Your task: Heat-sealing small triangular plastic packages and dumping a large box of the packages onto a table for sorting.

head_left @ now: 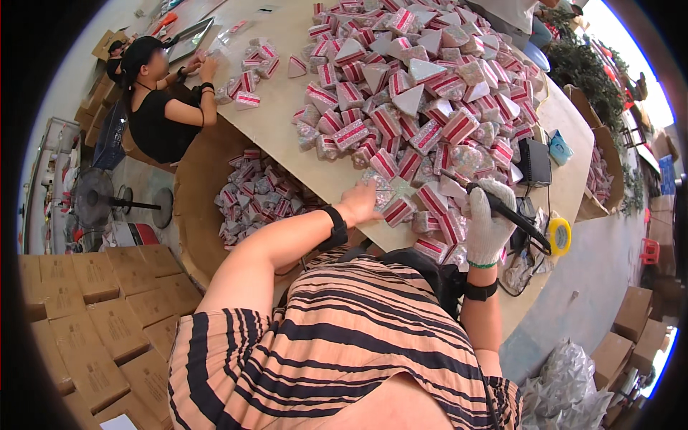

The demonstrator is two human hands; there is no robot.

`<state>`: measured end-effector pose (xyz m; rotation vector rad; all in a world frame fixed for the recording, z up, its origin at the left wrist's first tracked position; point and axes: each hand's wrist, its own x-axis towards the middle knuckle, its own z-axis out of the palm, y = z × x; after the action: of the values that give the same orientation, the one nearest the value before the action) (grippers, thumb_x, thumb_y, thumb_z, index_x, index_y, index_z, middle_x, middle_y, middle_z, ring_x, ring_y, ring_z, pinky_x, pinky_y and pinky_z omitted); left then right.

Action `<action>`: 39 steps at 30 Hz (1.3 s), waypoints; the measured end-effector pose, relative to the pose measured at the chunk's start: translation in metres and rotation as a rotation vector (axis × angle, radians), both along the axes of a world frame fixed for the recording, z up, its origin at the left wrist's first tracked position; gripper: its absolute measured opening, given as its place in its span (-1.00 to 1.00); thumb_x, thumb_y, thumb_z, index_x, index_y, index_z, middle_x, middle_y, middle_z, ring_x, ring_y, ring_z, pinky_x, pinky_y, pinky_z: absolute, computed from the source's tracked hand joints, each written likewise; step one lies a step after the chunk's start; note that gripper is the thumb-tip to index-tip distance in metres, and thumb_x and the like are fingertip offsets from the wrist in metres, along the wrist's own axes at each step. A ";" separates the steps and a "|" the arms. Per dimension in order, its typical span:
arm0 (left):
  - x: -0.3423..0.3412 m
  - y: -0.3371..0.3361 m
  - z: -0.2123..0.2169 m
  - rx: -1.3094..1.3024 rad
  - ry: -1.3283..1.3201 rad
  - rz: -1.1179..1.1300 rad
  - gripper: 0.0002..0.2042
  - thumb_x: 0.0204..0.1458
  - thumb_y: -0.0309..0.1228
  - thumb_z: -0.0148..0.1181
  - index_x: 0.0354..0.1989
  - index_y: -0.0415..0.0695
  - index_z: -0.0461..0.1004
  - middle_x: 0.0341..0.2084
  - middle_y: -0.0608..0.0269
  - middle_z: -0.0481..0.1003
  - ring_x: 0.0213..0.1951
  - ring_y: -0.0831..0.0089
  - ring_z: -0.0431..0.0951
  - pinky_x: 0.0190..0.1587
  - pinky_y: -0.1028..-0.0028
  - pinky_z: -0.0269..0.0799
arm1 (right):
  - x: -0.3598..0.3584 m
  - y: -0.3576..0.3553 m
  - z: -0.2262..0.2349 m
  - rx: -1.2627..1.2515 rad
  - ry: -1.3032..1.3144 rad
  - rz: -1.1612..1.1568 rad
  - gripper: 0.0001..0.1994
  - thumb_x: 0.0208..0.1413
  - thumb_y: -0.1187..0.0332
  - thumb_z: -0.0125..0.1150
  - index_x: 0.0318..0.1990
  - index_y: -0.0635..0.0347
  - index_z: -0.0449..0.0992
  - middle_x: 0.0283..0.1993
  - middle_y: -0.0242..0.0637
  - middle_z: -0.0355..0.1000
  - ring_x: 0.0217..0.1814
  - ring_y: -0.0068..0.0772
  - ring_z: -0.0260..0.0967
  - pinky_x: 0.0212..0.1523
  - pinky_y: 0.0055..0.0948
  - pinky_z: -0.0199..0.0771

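Observation:
My bare left hand is at the near edge of the table, fingers and thumb closed on the side of a glittery film-wrapped wedge. In my right hand, which wears a white knitted glove with a green cuff, is a soldering iron with a thick black handle. Its thin tip points left and away from me, over the near wedges. Just beyond both hands spreads a big heap of wrapped wedges, shaped like cake slices with pink and white stripes. A striped wedge lies between my hands.
Right of the heap are a black box, a blue packet and a yellow tape roll. A large carton of wedges stands below the table's left edge. Another person handles things at far left. Brown cartons are stacked lower left.

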<state>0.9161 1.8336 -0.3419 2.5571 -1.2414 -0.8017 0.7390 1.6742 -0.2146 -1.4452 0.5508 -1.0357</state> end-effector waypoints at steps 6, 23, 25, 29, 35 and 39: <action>0.000 0.013 -0.035 -0.388 0.059 0.172 -0.35 -0.33 -0.39 0.31 0.02 -0.23 0.17 -0.16 -0.20 0.31 -0.08 -0.15 0.35 -0.03 0.15 0.34 | -0.002 0.001 -0.011 -0.221 -0.002 -0.073 -0.83 0.05 0.54 0.21 -0.19 0.24 0.45 -0.30 -0.34 0.45 -0.42 -0.63 0.38 -0.45 -0.63 0.40; 0.016 -0.016 0.111 -0.887 -0.106 -0.134 -0.40 -0.37 -0.48 0.31 -0.01 -0.12 0.27 -0.08 -0.02 0.17 -0.03 0.03 0.29 0.08 0.27 0.29 | 0.001 0.020 0.013 -0.075 0.052 0.096 -0.82 -0.01 0.54 0.27 -0.22 0.26 0.49 -0.24 -0.33 0.45 -0.23 -0.58 0.38 -0.19 -0.55 0.41; 0.010 -0.022 0.116 -0.921 -0.141 -0.152 -0.40 -0.37 -0.49 0.31 -0.02 -0.12 0.27 -0.07 -0.02 0.16 -0.03 0.02 0.29 0.08 0.25 0.28 | 0.000 0.019 0.013 -0.116 0.051 0.082 -0.82 -0.01 0.54 0.27 -0.22 0.25 0.49 -0.24 -0.33 0.46 -0.23 -0.58 0.38 -0.19 -0.56 0.41; 0.006 -0.031 0.116 -0.953 -0.122 -0.161 -0.42 -0.37 -0.48 0.32 -0.04 -0.12 0.28 -0.12 0.02 0.22 -0.04 0.05 0.31 0.04 0.22 0.29 | 0.000 0.018 0.012 -0.188 0.032 0.047 -0.82 -0.02 0.54 0.28 -0.23 0.24 0.49 -0.26 -0.33 0.47 -0.26 -0.58 0.38 -0.21 -0.56 0.41; 0.004 -0.036 0.115 -0.946 0.016 -0.099 -0.44 -0.38 -0.45 0.33 -0.08 -0.14 0.31 -0.19 0.07 0.28 -0.06 0.09 0.32 0.03 0.26 0.28 | -0.002 0.015 0.012 -0.278 0.076 0.029 -0.82 -0.05 0.55 0.29 -0.24 0.22 0.49 -0.29 -0.35 0.47 -0.31 -0.61 0.38 -0.27 -0.59 0.41; 0.003 -0.037 0.114 -0.950 -0.003 -0.118 -0.44 -0.38 -0.45 0.34 -0.07 -0.16 0.30 -0.19 0.07 0.28 -0.06 0.11 0.31 0.05 0.28 0.27 | -0.003 0.015 0.011 -0.276 0.083 0.030 -0.81 -0.05 0.54 0.29 -0.24 0.22 0.49 -0.30 -0.36 0.47 -0.33 -0.62 0.38 -0.29 -0.60 0.41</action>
<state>0.9187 1.7962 -0.2274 1.7186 -1.3380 -0.1297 0.7361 1.6894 -0.2039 -1.7403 0.4555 -1.0620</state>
